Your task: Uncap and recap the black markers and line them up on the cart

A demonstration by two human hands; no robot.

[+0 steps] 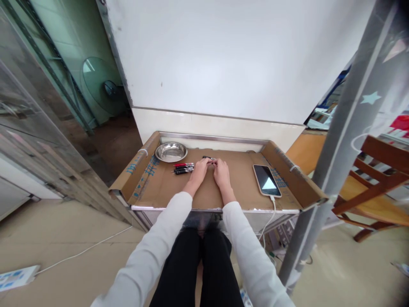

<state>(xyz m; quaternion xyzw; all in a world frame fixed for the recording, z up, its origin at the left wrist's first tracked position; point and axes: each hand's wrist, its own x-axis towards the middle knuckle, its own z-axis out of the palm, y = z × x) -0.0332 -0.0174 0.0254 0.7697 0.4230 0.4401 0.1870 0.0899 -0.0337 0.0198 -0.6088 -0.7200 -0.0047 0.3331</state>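
Note:
My left hand point(200, 169) and my right hand point(221, 171) meet at the fingertips over the middle of the cardboard-covered table point(236, 183). Both are closed in a pinch on a small black pen point(208, 157), mostly covered by the fingers. Beside my left hand, on the cardboard, lies a row of pens: a red pen point(183, 165) at the far side and black pens point(183, 170) nearer me. A round shiny metal dish point(171, 152) stands behind them at the back left.
A phone point(267, 181) with a white charging cable point(273, 209) lies at the right of the table. Cardboard walls point(290, 175) rise along both sides. A grey post point(338, 128) and a wooden chair point(377, 183) stand to the right. A white power strip point(19, 277) lies on the floor.

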